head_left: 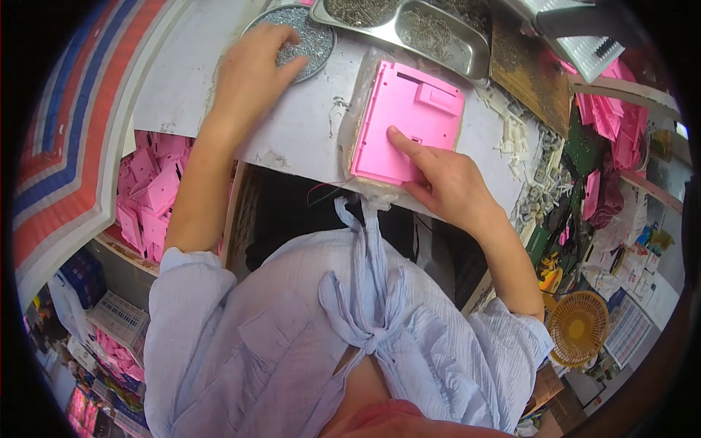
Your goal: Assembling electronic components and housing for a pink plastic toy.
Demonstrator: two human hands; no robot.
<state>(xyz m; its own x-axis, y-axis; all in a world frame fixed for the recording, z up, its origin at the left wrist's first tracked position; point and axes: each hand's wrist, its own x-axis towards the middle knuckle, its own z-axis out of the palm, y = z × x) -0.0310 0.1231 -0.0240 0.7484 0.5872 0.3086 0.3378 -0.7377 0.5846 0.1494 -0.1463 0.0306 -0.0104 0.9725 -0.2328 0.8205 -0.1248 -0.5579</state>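
Note:
My left hand (252, 69) is over a round metal dish (330, 62) filled with small grey metal pieces that look like screws. Its thumb and forefinger are apart, with nothing visible between them; the other fingers are partly hidden. A flat pink plastic panel (387, 109) with a raised rectangular block lies on a clear plastic-wrapped pad (353, 120) in front of me. My right hand (449, 182) holds the panel's near right side. Its forefinger presses on the top face and the thumb sits at the near edge, while the remaining fingers are hidden.
Behind the panel stands a metal tray (475, 66) with compartments of small brownish parts. White plastic pieces (515, 135) are scattered at the right. Pink parts fill a drawer (157, 193) at left. A striped sheet (73, 139) hangs over the left side; a yellow basket (579, 328) sits lower right.

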